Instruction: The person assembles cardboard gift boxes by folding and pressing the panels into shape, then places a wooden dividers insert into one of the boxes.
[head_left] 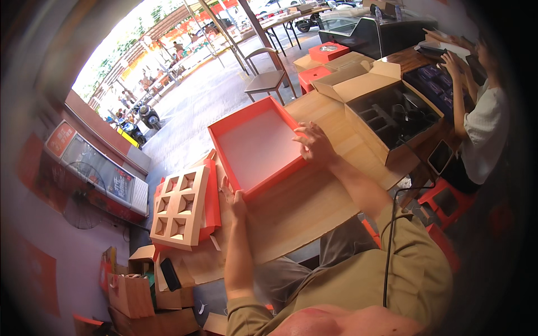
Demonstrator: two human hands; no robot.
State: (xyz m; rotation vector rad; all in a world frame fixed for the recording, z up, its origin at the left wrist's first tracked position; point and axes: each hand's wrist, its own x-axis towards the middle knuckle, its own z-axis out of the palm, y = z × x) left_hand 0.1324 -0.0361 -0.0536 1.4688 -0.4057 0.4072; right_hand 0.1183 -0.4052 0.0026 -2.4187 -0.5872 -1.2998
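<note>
A shallow red cardboard box (258, 147) with a white inside lies open side up in front of me on the wooden table. My right hand (316, 144) has its bent fingers over the box's right rim. At the near left corner, my left hand (233, 200) rests against the outer wall, fingers stretched out and thumb by the near edge. Just left of that hand sits a tan cardboard divider insert (180, 204) with several square cells, lying over red cardboard pieces (212, 196).
An open brown carton (392, 120) with dark contents stands at the right, a cable beside it. Beyond it a co-worker (485, 123) raises their hands. A black phone (170, 274) lies at the table's left edge (196, 271). Cartons (131, 297) crowd the floor below. A chair (265, 81) stands beyond the table.
</note>
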